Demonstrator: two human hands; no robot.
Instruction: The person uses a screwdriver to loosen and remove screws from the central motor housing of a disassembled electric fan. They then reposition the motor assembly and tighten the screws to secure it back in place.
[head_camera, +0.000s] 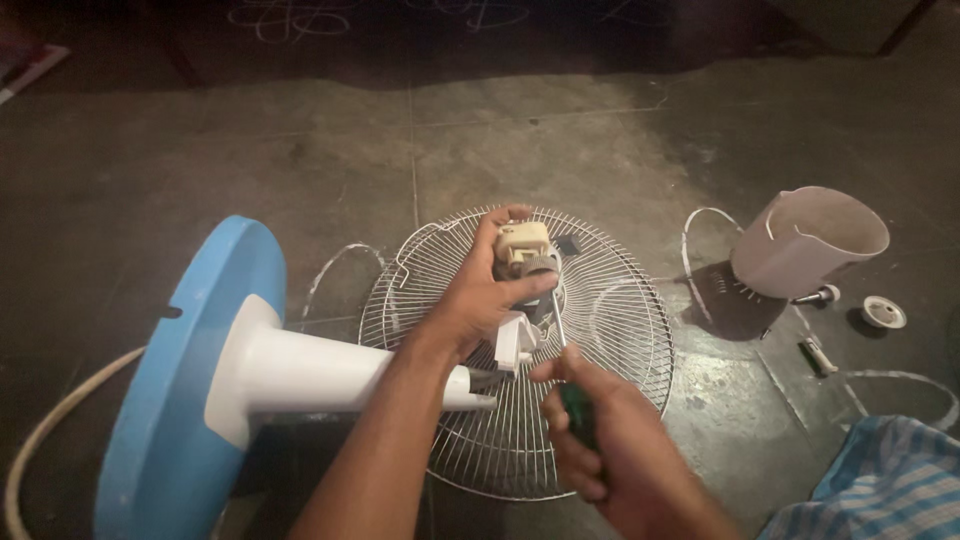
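Observation:
A pedestal fan lies on its side on the dark floor, its blue round base (190, 370) at the left and its white column (330, 372) pointing right. My left hand (485, 295) grips the bare fan motor head (525, 250), a cream and grey block at the column's end. My right hand (600, 435) holds a green-handled screwdriver (578, 410) whose thin shaft reaches up toward the motor. A white wire fan guard (610, 330) lies flat under the motor.
A white plastic motor cover (805, 240) lies on its side at the right, with a small white knob (884, 312) and small loose parts (818, 352) beside it. A white cord (45, 430) curves at the left. Blue checked cloth (870, 480) fills the bottom right corner.

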